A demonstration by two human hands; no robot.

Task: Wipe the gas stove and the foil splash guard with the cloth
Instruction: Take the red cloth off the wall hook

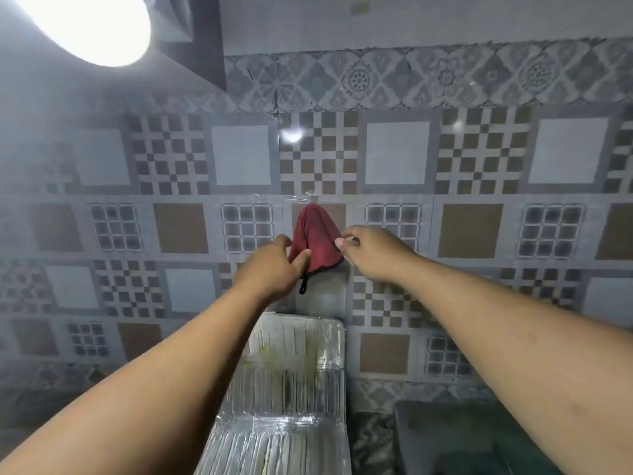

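Both our hands are on the red cloth (317, 240): our left hand (274, 265) pinches its lower left edge between thumb and fingers, while our right hand (371, 253) has fingertips at its right edge, though we cannot tell whether they have closed on it. It hangs from a clear hook (312, 197) on the patterned tile wall (472, 152), so we judge we are only fetching it and no wiping has begun. Below, the foil splash guard (294, 382) shows greenish stains across its ridges. We cannot see the gas stove from this view; both surfaces remain to be wiped
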